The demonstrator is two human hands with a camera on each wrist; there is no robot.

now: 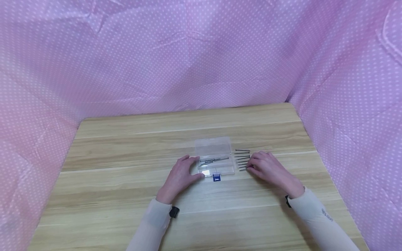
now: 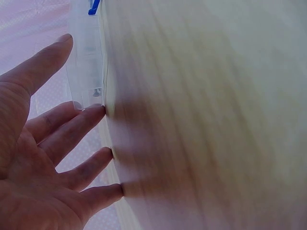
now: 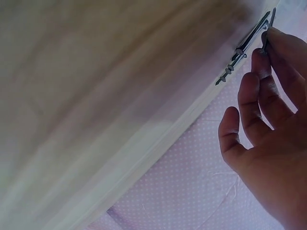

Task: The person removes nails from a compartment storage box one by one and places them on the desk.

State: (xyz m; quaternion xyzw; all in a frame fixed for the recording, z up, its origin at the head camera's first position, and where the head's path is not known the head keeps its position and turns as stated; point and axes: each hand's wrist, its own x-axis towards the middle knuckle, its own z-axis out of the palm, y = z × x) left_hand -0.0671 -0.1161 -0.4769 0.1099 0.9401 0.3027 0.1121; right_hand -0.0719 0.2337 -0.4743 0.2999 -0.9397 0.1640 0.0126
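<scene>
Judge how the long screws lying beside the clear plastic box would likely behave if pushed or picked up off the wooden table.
The screws look thin, straight and metallic, so they are probably stiff and light. Being slim and flat on the smooth table, they may be fiddly to pinch. Round shanks suggest they could roll if nudged sideways, though the heads might curb that.

Cloth-screened (image 1: 201, 52) tabletop (image 1: 125, 146) recording booth

My left hand (image 1: 181, 174) rests on the wooden table (image 1: 125, 195), fingers spread against the left side of the clear plastic box (image 1: 214, 157). Box lid is up, a few long screws (image 1: 213, 161) lie inside, blue latch (image 1: 216, 177) at the front. My right hand (image 1: 267, 167) touches the row of loose screws (image 1: 242, 159) just right of the box. Pink dotted cloth (image 1: 201, 52) all round.
</scene>
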